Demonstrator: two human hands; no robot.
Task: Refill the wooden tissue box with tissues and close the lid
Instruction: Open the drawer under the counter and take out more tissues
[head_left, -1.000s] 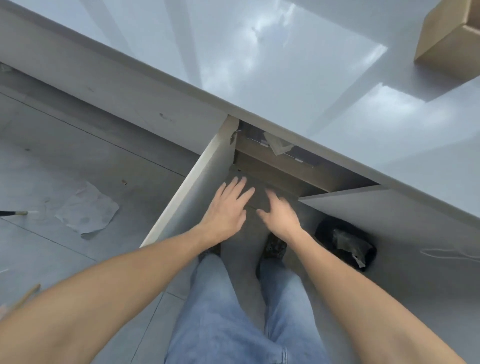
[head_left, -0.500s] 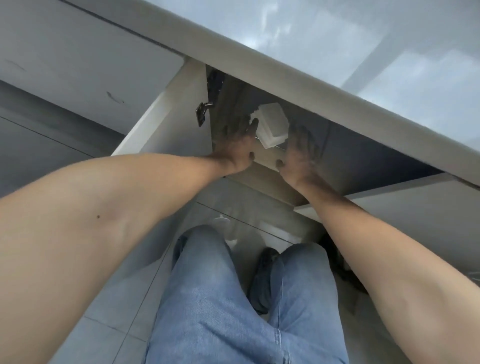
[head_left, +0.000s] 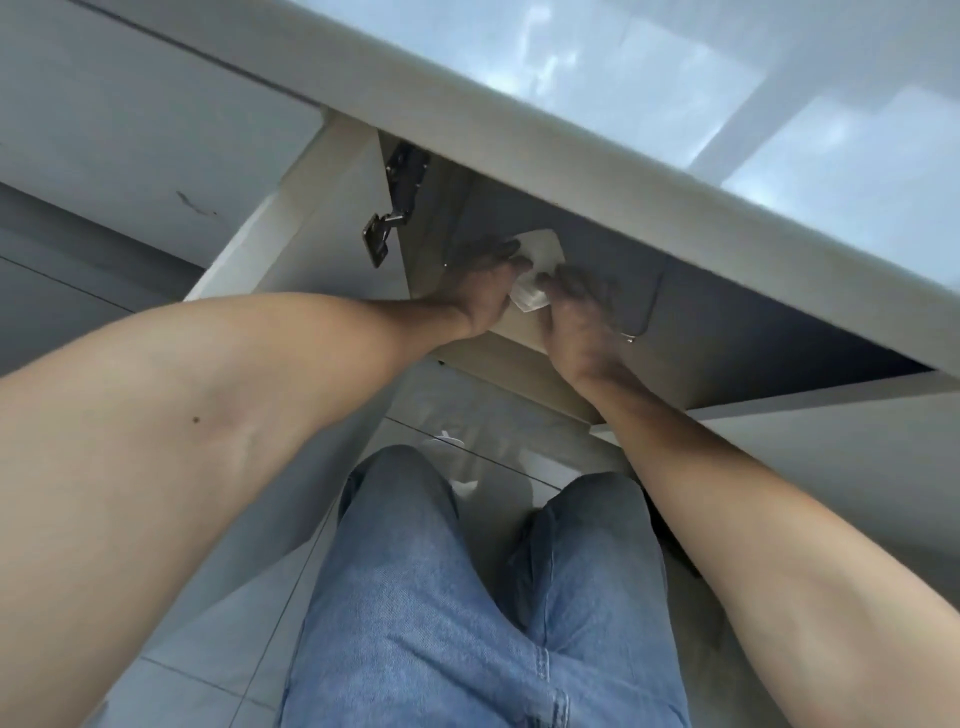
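A white pack of tissues (head_left: 537, 273) lies on a shelf inside the open cabinet under the counter. My left hand (head_left: 480, 283) holds its left side with fingers curled over the top. My right hand (head_left: 576, 312) grips its right side from the front. Both hands are in the cabinet's shadow and cover much of the pack. The wooden tissue box is out of view.
The white counter edge (head_left: 519, 130) overhangs the cabinet. The open cabinet door (head_left: 291, 260) stands at left with a metal hinge (head_left: 395, 208). A second door panel (head_left: 831, 415) is at right. My knees in blue jeans (head_left: 467, 597) are below, over grey floor tiles.
I have leaned in closer under the counter. Both hands went from open above the floor into the cabinet and closed around the white tissue pack.
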